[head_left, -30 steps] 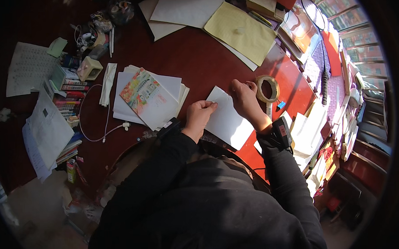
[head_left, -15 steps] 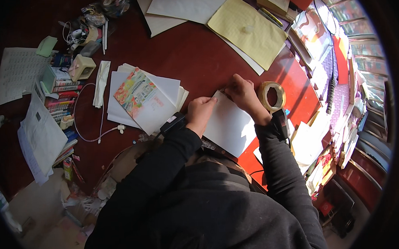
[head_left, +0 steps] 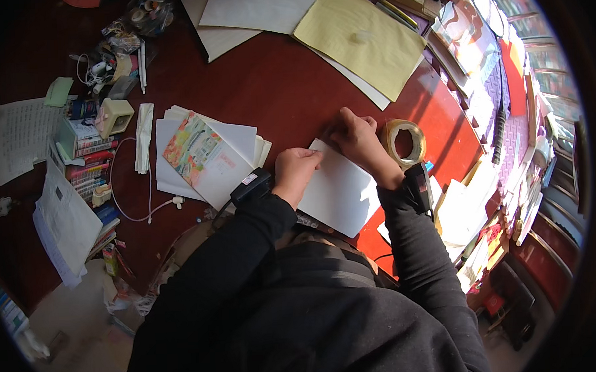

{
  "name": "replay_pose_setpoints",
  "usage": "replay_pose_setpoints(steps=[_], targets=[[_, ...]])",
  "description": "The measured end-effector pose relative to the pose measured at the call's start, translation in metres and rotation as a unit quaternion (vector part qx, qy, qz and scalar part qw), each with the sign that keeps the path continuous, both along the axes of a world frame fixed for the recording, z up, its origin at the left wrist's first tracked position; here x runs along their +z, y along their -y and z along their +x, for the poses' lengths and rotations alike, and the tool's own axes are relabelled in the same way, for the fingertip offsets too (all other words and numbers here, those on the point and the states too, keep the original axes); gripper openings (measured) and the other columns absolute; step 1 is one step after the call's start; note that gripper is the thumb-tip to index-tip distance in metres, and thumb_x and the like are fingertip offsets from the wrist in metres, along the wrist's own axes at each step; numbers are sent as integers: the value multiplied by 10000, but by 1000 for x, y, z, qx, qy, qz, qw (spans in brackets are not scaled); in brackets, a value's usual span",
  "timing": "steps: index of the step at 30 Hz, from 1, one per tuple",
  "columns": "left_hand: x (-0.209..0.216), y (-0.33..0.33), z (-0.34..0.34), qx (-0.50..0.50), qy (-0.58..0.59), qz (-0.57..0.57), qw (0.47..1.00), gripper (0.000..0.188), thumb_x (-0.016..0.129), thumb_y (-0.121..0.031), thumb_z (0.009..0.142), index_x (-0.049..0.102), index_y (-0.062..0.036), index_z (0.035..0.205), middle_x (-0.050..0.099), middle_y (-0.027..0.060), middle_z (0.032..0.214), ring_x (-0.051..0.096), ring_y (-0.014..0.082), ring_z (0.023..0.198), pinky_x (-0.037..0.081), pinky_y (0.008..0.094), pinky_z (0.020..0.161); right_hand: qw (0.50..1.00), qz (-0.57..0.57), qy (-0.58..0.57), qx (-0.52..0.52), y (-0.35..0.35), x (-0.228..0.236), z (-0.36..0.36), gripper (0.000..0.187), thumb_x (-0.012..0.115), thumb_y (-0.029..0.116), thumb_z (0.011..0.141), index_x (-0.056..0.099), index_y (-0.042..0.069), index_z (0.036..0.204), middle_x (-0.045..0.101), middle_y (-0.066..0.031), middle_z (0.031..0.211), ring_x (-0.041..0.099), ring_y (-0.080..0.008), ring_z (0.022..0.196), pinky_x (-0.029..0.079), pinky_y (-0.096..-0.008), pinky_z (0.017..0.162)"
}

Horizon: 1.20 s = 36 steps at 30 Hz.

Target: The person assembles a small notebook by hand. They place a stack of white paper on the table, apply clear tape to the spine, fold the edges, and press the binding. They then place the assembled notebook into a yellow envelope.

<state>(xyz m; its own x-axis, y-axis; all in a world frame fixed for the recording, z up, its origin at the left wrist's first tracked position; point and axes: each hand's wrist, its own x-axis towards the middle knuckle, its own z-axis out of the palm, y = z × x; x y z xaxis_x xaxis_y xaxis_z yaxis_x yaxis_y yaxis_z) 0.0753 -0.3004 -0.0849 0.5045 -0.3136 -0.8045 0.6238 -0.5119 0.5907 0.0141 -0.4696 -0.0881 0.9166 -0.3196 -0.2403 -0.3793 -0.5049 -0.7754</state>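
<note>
Paper [head_left: 338, 191]: centre of frame, on table [head_left: 267, 87]. Left hand [head_left: 295, 174]: thumb and forefinger pressed together over paper; content indiscernible. Right hand [head_left: 358, 140]: fingers curled; grip cannot be determined. Tape [head_left: 409, 161]: right of centre.

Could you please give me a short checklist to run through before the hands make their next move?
1. White rectangular paper laid out between the hands: ok, on the red tabletop.
2. Left hand gripping that paper: cannot tell; its fingertips overlap the paper's upper left part.
3. Right hand holding something: cannot tell; its fingers are curled and partly hidden.
4. Ring-shaped roll of yellowish tape close by: ok, just right of the right hand.
5. White card with a colourful printed picture apart from the paper: ok, left of the left hand.
6. Even light on the paper: not ok, a bright sun patch falls on its right side.
</note>
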Motion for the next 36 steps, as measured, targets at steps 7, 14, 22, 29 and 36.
replay_pose_setpoints(steps=[7, 14, 22, 29, 36], targets=[[0, 1, 2, 38, -25, 3, 999, 175, 710, -153, 874, 683, 18, 901, 655, 43, 736, 544, 97, 630, 431, 246, 593, 1000, -14, -16, -12, -4, -10, 2, 184, 659, 57, 805, 537, 100, 935, 705, -29, 878, 650, -253, 924, 288, -452, 955], [-1, 5, 0, 57, -31, 27, 998, 220, 734, -206, 871, 655, 0, 882, 650, 48, 716, 559, 100, 592, 445, 242, 566, 1000, -18, -21, -9, -4, -10, 3, 174, 657, 59, 808, 555, 100, 942, 725, -23, 913, 662, -235, 942, 284, -436, 954], [0, 12, 0, 56, -31, 52, 997, 269, 745, -259, 874, 625, -20, 899, 639, 48, 714, 565, 103, 585, 435, 234, 538, 999, -24, -22, -17, -5, -10, 4, 183, 677, 62, 788, 574, 95, 935, 724, -39, 896, 667, -253, 922, 294, -438, 940], [0, 11, 0, 53, -37, 51, 997, 278, 735, -267, 878, 624, -14, 907, 641, 53, 723, 582, 116, 604, 449, 238, 564, 999, -27, -23, -19, -5, -10, 4, 197, 689, 61, 772, 589, 93, 938, 710, -59, 878, 666, -266, 909, 302, -441, 934], [3, 9, 0, 57, -41, 41, 997, 288, 731, -274, 881, 624, -9, 910, 647, 59, 740, 598, 126, 627, 461, 245, 583, 1000, -12, -17, -19, -3, -12, 3, 216, 688, 79, 763, 589, 88, 955, 704, -88, 877, 657, -308, 915, 311, -492, 914]])
